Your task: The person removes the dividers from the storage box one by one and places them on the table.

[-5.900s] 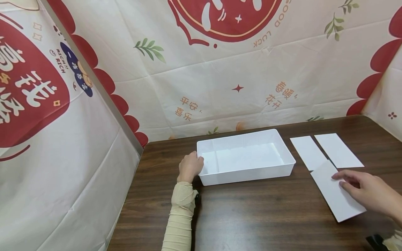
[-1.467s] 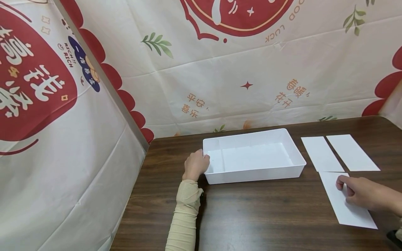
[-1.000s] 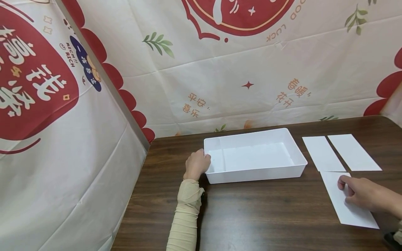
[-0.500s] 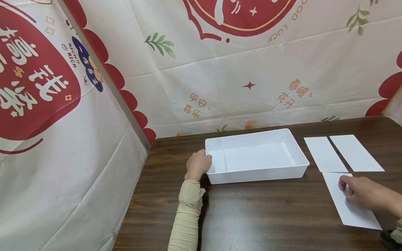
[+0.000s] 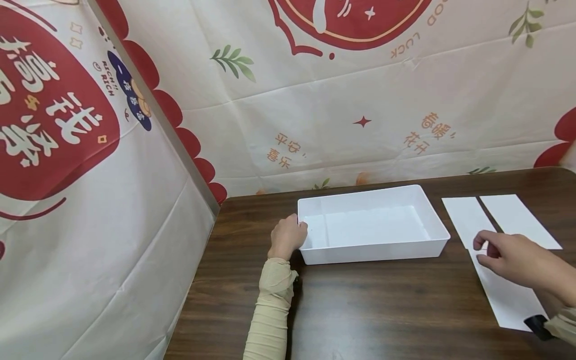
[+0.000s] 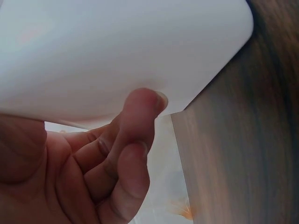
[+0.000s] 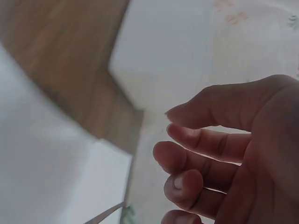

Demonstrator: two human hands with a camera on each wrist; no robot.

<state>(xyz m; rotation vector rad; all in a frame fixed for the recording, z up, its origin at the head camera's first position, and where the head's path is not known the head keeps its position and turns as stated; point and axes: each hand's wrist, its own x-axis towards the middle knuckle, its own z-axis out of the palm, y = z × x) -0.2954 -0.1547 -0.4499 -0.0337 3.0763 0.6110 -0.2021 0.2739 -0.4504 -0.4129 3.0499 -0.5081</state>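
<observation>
My left hand (image 5: 288,236) grips the left end of a shallow white plastic tray (image 5: 375,254). In the left wrist view that hand's fingers (image 6: 140,114) press against the tray wall (image 6: 140,51), the thumb partly out of sight. My right hand (image 5: 522,260) hovers over a flat white card (image 5: 510,300), the front one of three. Its fingers are loosely bent, and the right wrist view shows nothing between thumb and fingers (image 7: 170,156). Two more white cards lie behind, one at the left (image 5: 463,215) and one at the right (image 5: 517,217). The hand hides part of the cards.
Everything stands on a dark wood-grain table (image 5: 382,310). A printed white cloth (image 5: 333,150) hangs along the table's back edge, another cloth (image 5: 144,240) along the left. The cards lie just right of the tray.
My right hand, earlier touching the front card, has lifted off it and moved up towards the back cards. Before that, the front card was laid flat and straightened. My left hand keeps its grip.
</observation>
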